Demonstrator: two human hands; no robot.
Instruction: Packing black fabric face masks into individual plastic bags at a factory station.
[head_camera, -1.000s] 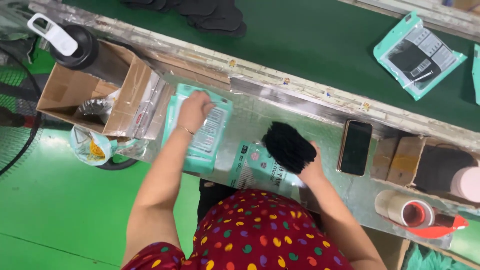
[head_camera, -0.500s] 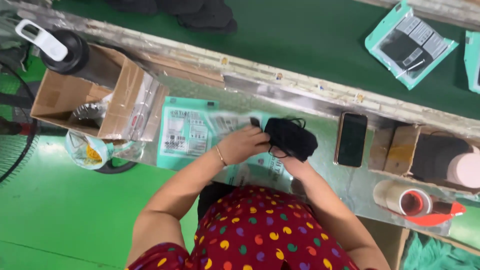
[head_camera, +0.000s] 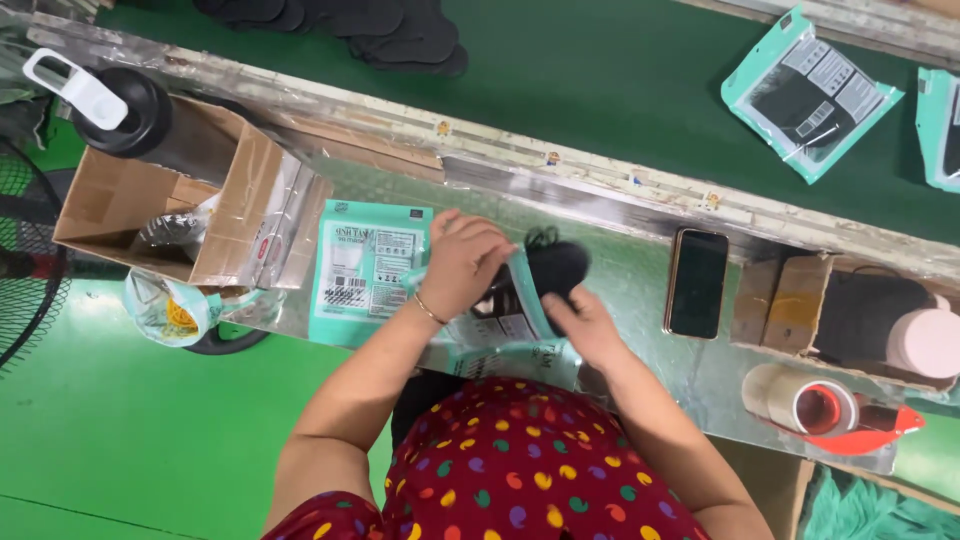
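I take the phone (head_camera: 697, 282), lying dark and flat on the silver bench (head_camera: 640, 250), as my landmark. My left hand (head_camera: 462, 262) sits well to the left of the phone, forearm angled up from the lower left, wrist bent, a thin bracelet on it. Its fingers are curled closed around the mouth of a teal packet (head_camera: 520, 290), pinching the edge. My right hand (head_camera: 582, 325) lies just left of and below the phone, forearm rising from the lower right, fingers closed on the black fabric piece (head_camera: 555, 265) and pressing it at the packet's opening. I cannot tell how far the fabric sits inside. Both hands nearly touch over the packet.

Further left of the phone lies a stack of flat teal packets (head_camera: 365, 270), and beyond it an open cardboard box (head_camera: 150, 215) with a black bottle (head_camera: 115, 110) beside it. Right of the phone stands a smaller box (head_camera: 790, 305), then a tape roll (head_camera: 800, 400) near the bench's front edge. Above the phone runs the bench's taped back edge, and past it the green belt (head_camera: 600, 90), where 1 filled packet (head_camera: 810, 95) lies. Bare bench shows between my hands and the phone, and just above my hands
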